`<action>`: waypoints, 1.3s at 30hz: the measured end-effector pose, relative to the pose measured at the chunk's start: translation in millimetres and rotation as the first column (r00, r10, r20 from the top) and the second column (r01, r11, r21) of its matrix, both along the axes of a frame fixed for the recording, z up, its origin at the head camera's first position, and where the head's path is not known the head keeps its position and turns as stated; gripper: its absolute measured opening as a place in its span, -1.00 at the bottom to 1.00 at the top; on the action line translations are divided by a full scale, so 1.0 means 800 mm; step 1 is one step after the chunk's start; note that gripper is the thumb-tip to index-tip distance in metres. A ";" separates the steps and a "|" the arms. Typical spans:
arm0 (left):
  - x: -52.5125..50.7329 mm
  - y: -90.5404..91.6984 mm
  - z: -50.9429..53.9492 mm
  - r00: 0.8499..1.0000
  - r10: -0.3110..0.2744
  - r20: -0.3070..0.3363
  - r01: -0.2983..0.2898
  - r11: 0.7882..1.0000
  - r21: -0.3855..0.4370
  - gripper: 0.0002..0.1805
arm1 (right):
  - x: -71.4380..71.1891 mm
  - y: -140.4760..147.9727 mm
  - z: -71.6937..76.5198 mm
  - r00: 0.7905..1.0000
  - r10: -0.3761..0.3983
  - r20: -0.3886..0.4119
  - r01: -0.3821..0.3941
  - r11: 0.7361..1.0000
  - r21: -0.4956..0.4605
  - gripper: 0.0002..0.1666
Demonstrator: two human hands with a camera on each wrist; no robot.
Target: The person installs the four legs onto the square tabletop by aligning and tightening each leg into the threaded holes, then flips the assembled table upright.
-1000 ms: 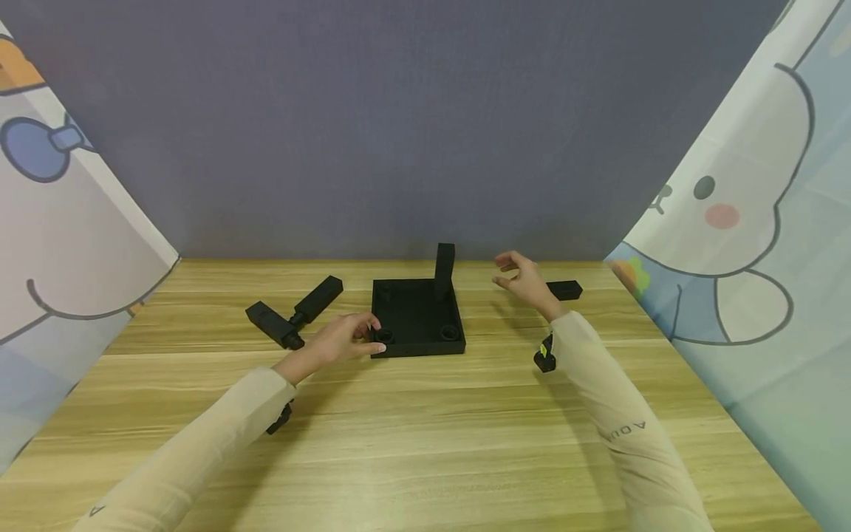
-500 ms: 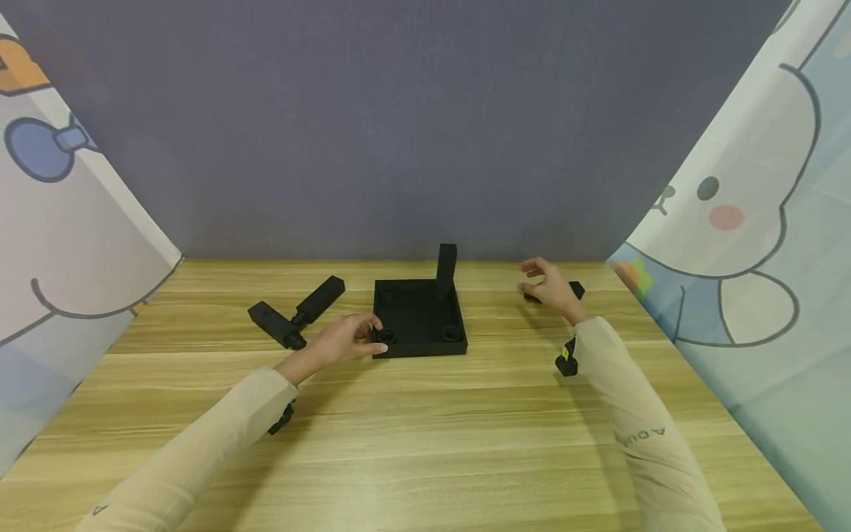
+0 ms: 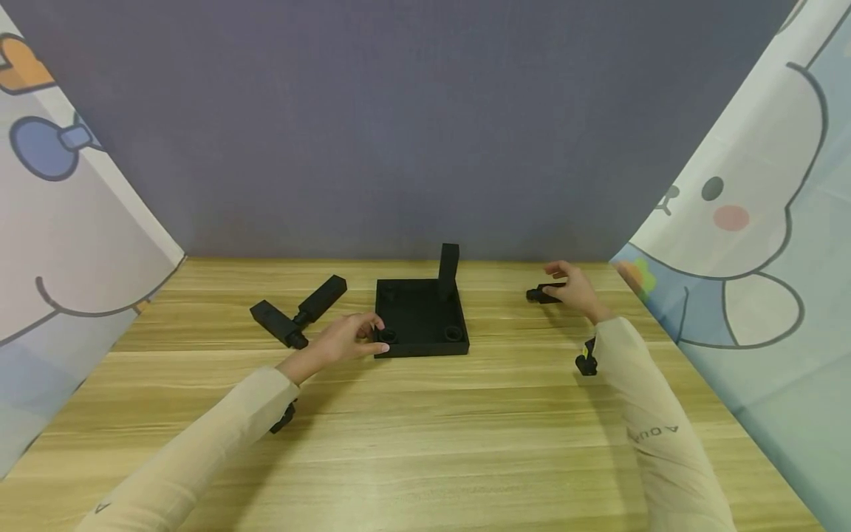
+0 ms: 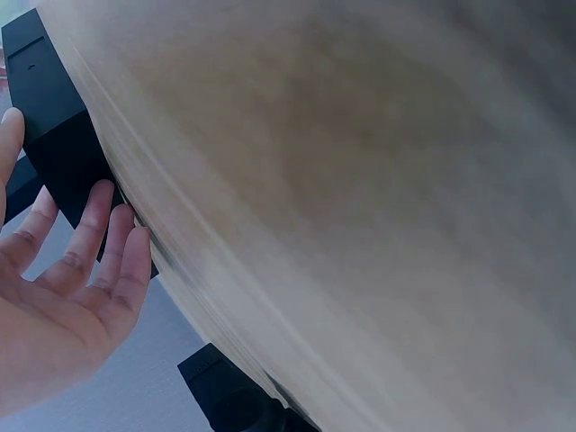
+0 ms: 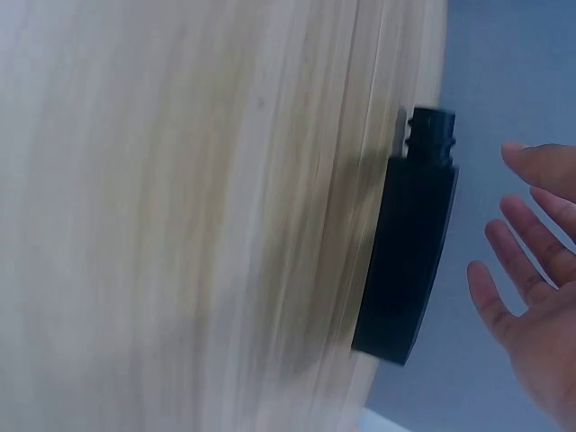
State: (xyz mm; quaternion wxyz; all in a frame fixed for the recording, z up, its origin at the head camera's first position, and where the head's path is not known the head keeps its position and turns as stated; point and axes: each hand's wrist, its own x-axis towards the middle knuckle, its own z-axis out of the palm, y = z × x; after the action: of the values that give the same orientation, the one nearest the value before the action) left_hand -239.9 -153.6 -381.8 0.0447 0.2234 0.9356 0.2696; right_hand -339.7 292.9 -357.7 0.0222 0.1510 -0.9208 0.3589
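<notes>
In the head view a square black panel (image 3: 417, 318), like an upturned tabletop with round corner sockets, lies mid-table. A black leg (image 3: 448, 270) stands upright at its back right corner. My left hand (image 3: 349, 336) holds the panel's near left corner, thumb at the front and fingers along the left side. My right hand (image 3: 575, 290), fingers spread and relaxed, hovers at a loose black leg (image 5: 407, 256) lying on the table. The right wrist view shows a gap between the fingers and this leg, whose threaded end points left in the head view.
Left of the panel lie two more black legs, one (image 3: 322, 298) behind and one (image 3: 275, 323) in front, their threaded ends close together. A grey partition (image 3: 425, 133) rises along the table's back edge. Patterned cloth hangs at both sides.
My right hand has moved right, away from the panel's side, to the loose leg, uncovering its threaded end. The left hand stays at the panel's corner.
</notes>
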 end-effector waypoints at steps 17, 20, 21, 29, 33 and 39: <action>-0.001 0.001 0.000 1.000 -0.001 0.004 0.001 1.000 -0.010 -0.57 | -0.006 0.032 -0.006 0.998 -0.038 -0.054 0.046 0.987 0.153 -0.51; 0.000 0.002 0.000 1.000 -0.005 -0.001 0.005 1.000 -0.011 -0.57 | -0.008 0.035 -0.008 0.997 -0.050 -0.063 0.060 0.983 0.174 -0.50; 0.000 0.002 0.001 1.000 -0.004 0.001 0.004 1.000 -0.011 -0.57 | -0.008 0.036 -0.008 0.996 -0.052 -0.068 0.064 0.981 0.184 -0.50; 0.001 0.001 0.001 1.000 0.008 0.006 -0.008 1.000 -0.011 -0.57 | -0.006 0.039 -0.008 0.996 -0.076 -0.035 0.083 0.965 0.250 -0.49; 0.001 0.001 0.001 1.000 0.004 0.001 -0.004 1.000 -0.007 -0.58 | -0.006 0.041 -0.010 0.996 -0.092 -0.012 0.091 0.954 0.286 -0.49; 0.001 0.001 0.001 1.000 0.007 0.002 -0.007 1.000 -0.010 -0.58 | -0.006 0.042 -0.013 0.995 -0.100 -0.002 0.095 0.947 0.307 -0.51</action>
State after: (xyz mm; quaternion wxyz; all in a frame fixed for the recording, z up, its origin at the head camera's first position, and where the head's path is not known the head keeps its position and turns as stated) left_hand -239.2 -152.6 -380.7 0.0457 0.2196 0.9377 0.2653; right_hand -344.6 326.1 -367.9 0.0101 0.1045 -0.9718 0.2113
